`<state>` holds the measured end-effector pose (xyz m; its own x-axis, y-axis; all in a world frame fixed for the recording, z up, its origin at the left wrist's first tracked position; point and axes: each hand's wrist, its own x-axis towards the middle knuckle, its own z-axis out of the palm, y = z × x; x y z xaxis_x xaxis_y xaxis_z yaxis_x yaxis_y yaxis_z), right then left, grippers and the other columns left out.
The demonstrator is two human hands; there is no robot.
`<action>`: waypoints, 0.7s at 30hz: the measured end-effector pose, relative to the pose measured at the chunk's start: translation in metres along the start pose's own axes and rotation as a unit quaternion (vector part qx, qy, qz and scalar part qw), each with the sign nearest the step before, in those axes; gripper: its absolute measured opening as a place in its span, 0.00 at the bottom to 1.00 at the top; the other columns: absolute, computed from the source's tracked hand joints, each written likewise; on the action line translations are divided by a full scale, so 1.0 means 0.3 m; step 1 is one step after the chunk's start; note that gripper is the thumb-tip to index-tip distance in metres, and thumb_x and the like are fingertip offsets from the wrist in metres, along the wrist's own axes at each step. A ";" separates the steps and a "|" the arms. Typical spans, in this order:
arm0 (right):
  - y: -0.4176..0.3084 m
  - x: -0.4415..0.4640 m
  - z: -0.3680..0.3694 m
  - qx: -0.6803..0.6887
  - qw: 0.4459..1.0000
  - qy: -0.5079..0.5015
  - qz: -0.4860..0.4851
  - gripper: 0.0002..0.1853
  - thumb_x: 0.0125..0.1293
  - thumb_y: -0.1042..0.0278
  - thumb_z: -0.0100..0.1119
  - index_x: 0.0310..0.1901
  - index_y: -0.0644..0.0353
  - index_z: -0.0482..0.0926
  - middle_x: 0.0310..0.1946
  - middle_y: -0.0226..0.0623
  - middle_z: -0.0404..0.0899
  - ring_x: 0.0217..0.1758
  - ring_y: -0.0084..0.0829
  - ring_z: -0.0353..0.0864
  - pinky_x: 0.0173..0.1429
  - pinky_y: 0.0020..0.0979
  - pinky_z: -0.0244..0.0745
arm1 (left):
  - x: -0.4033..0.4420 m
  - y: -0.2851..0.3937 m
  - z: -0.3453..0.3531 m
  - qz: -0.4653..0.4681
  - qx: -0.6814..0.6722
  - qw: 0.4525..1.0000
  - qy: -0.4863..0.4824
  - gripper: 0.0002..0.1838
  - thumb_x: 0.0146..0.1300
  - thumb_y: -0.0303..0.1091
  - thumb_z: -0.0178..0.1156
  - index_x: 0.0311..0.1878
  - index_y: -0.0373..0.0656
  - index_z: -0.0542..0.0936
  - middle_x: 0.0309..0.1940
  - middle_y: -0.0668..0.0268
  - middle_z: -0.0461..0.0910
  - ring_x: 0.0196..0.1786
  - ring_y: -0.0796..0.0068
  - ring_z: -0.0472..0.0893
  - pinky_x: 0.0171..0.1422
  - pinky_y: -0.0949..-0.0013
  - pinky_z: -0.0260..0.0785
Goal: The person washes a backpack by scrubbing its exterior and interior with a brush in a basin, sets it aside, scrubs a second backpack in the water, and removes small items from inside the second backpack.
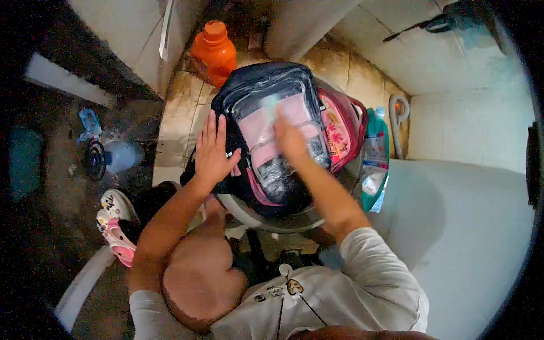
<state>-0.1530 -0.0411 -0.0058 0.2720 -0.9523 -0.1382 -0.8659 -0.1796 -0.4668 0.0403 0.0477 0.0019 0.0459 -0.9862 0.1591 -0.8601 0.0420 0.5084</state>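
Note:
A dark backpack [266, 73] with pink panels lies across a round pale tub or basin [238, 208], its front wet and shiny. My left hand [214, 150] rests flat on the backpack's left side, fingers stretched out. Over the pink front panel, my right hand [290, 139] is closed and smeared by motion. A pale greenish blur shows just beyond its fingers; what it is I cannot make out. Against the backpack's right side leans a red and pink bag [340, 127] with a printed pattern.
An orange plastic jug [215, 54] stands at the back left. Right of the bags is a green packet [375, 153], near a grey hose [399, 124]. A clear water bottle [122, 156] and white-and-pink clogs [118, 226] lie left. A white wall [470, 209] bounds the right.

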 end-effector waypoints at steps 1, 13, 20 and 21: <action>0.002 0.027 -0.067 -0.012 0.999 0.030 0.035 0.22 0.62 0.58 0.41 0.59 0.47 0.60 0.22 0.53 0.74 0.22 0.51 0.73 0.27 0.45 0.67 | 0.006 0.005 0.001 -0.005 0.002 1.000 0.001 0.44 0.46 0.42 0.58 0.63 0.38 0.48 0.64 0.50 0.43 0.65 0.52 0.48 0.64 0.51 0.44; 0.122 -0.043 -0.043 -0.026 0.991 0.019 0.126 0.25 0.63 0.54 0.33 0.62 0.46 0.51 0.25 0.52 0.75 0.29 0.49 0.76 0.32 0.47 0.69 | 0.011 -0.001 0.030 0.100 0.029 0.995 0.007 0.44 0.49 0.44 0.58 0.63 0.36 0.46 0.63 0.45 0.44 0.64 0.49 0.49 0.64 0.53 0.46; 0.188 -0.104 0.062 -0.020 0.999 -0.038 -0.004 0.23 0.63 0.60 0.34 0.60 0.51 0.53 0.28 0.46 0.77 0.29 0.46 0.77 0.32 0.46 0.71 | 0.011 0.010 -0.110 0.090 0.046 0.978 -0.181 0.42 0.48 0.39 0.60 0.60 0.28 0.49 0.60 0.39 0.47 0.61 0.45 0.56 0.63 0.60 0.51; 0.260 -0.056 -0.011 0.001 0.995 -0.024 0.101 0.24 0.62 0.62 0.35 0.61 0.50 0.52 0.28 0.45 0.77 0.29 0.46 0.77 0.33 0.46 0.71 | 0.003 0.006 -0.119 0.088 0.035 0.974 -0.205 0.42 0.48 0.39 0.60 0.59 0.27 0.50 0.59 0.38 0.49 0.60 0.45 0.57 0.63 0.61 0.51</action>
<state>-0.2264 -0.0399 -0.0369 0.1122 -0.9559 -0.2715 -0.9043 0.0151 -0.4267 0.0569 0.0528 0.0331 -0.3003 -0.9463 -0.1198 -0.8690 0.2196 0.4434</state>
